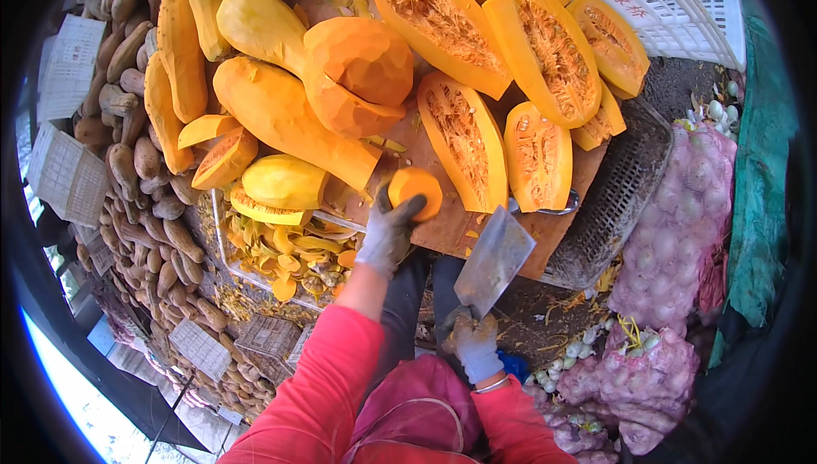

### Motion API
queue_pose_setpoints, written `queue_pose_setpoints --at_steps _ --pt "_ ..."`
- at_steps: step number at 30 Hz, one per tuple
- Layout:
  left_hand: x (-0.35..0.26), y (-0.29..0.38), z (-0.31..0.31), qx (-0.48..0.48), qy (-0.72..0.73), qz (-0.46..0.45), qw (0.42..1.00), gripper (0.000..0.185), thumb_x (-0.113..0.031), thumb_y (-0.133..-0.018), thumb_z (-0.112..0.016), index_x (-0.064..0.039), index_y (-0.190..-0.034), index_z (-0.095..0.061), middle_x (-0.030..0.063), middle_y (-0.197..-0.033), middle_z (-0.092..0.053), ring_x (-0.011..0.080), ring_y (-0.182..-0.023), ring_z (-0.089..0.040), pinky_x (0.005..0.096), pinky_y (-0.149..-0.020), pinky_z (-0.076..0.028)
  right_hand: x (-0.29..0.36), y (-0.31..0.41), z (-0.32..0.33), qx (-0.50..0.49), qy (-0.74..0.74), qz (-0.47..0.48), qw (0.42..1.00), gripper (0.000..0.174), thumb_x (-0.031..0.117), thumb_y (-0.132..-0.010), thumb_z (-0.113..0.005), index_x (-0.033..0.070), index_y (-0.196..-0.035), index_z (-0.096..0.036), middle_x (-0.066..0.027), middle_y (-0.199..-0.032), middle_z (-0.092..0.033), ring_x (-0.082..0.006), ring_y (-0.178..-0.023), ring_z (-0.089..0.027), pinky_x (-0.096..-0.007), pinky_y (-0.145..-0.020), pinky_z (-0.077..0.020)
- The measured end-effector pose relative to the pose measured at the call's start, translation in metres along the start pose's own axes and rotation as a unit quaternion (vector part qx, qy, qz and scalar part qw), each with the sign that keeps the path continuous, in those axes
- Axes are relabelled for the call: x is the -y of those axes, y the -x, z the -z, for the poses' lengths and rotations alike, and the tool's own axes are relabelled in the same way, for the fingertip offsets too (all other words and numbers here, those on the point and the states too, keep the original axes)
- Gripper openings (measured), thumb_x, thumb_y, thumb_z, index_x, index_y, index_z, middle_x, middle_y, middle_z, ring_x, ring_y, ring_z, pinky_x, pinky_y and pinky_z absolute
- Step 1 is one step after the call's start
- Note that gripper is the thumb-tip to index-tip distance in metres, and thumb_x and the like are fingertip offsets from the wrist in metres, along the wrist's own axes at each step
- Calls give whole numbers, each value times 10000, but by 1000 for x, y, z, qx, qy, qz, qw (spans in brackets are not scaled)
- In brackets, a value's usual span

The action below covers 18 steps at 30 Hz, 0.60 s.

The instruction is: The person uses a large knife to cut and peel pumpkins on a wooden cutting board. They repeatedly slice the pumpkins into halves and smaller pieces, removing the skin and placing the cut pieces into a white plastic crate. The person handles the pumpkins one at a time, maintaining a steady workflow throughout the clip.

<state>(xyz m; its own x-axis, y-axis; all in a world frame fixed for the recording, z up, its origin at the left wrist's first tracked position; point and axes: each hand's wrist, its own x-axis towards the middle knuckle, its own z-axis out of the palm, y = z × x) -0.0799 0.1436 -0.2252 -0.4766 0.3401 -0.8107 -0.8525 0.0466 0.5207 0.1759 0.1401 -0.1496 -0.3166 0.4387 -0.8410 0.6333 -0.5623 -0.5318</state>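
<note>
A work glove covers my left hand (390, 234), its fingers closed around a short, round-cut piece of peeled squash (413, 191) above the front of the wooden board (440, 237). My right hand (473, 341), also gloved, grips the handle of a cleaver (496, 261), whose broad blade points away from me near the board's front edge. Halved squash with seeds and pulp (461, 138) lie cut side up at the board's right. Behind my left hand rests a long peeled squash (290, 116), beside a large faceted orange piece (360, 75).
A container of peelings and offcuts (293, 263) stands at the left front. Unpeeled squash (147, 164) are heaped farther left. A dirty black crate (609, 209) sits under the board's right side, with mesh sacks of onions (673, 234) beyond. A white plastic basket (644, 4) is at the back right.
</note>
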Motion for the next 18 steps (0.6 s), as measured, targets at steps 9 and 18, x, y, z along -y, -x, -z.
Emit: queue_pose_setpoints --at_steps 9,18 --pt "-9 75 35 161 170 147 961 699 92 -746 -735 -69 -1402 -555 106 -1307 -664 274 -1235 -632 424 -1073 -511 101 -13 37 -3 208 213 955 231 151 -923 -656 36 -1122 -680 -180 -832 -671 -401 -746 -665 -478 -673 -529" --pt "3 132 76 133 402 144 894 539 -462 -1081 -430 -58 -1417 -551 141 -1337 -639 292 -1208 -635 464 -1045 -534 159 12 37 85 484 404 772 687 159 -659 -730 88 -1335 -626 -164 -1051 -627 -364 -916 -646 -496 -769 -532"
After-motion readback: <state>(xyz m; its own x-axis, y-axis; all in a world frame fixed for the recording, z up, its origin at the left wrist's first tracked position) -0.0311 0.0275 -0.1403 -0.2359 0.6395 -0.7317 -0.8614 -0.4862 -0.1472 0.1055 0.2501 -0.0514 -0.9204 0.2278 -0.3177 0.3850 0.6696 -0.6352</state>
